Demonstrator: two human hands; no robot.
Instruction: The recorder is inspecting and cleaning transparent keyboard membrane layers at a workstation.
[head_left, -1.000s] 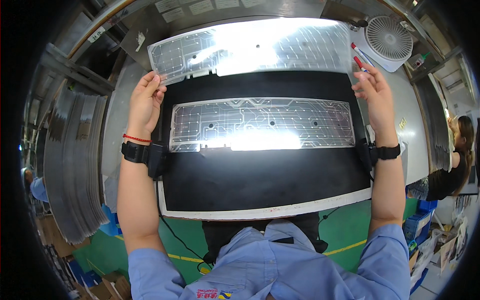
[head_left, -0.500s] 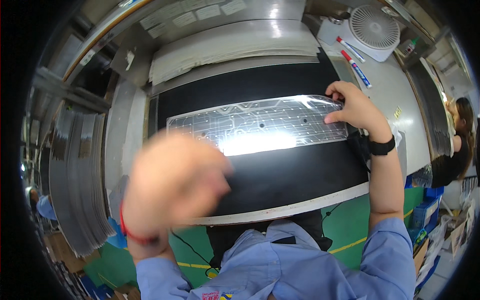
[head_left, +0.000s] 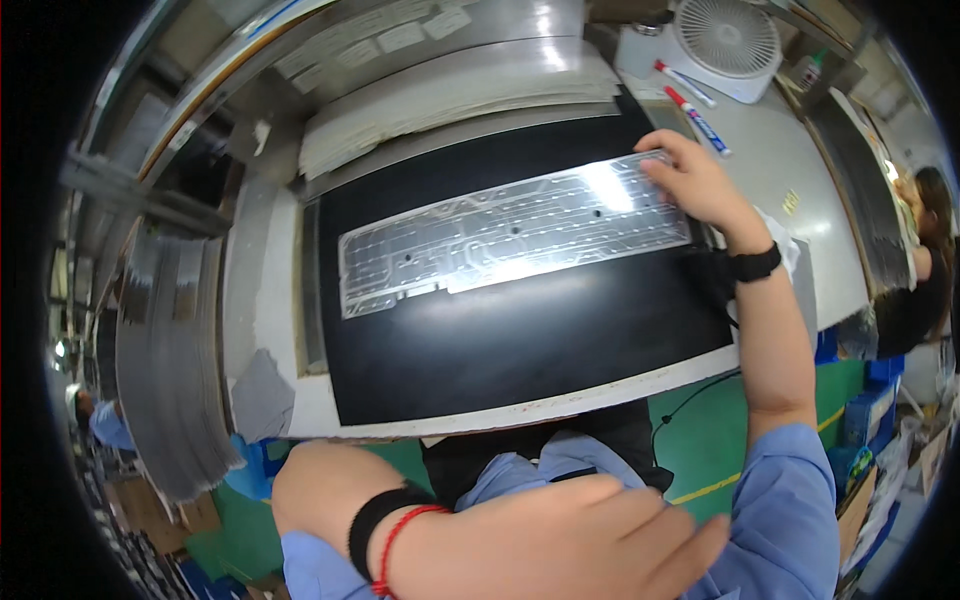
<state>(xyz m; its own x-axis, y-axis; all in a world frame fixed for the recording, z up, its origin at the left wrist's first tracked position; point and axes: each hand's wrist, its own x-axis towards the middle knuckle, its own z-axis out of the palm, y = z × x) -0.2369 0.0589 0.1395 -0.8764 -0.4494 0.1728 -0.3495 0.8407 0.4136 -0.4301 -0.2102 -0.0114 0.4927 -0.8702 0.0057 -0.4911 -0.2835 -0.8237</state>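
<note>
A clear, shiny circuit film with silvery traces and small dark holes lies on a black mat. My right hand is at the film's far right corner. Its thumb and bent fingers close on the edge there. My left hand is down in front of my body, off the table, back upward, with its fingers bent together toward the right. The lower edge of the view cuts part of it off, and whatever may be in its fingers is hidden.
Pale stacked sheets lie behind the mat. At the right back are a white fan, a red-capped marker and another pen. Stacked grey sheets stand at the left. A grey cloth hangs at the table's left front. Another person is at far right.
My left hand has swept from above the film's left end down across my body. The film's left end has come into view, and its right end, with my right hand, has shifted farther back.
</note>
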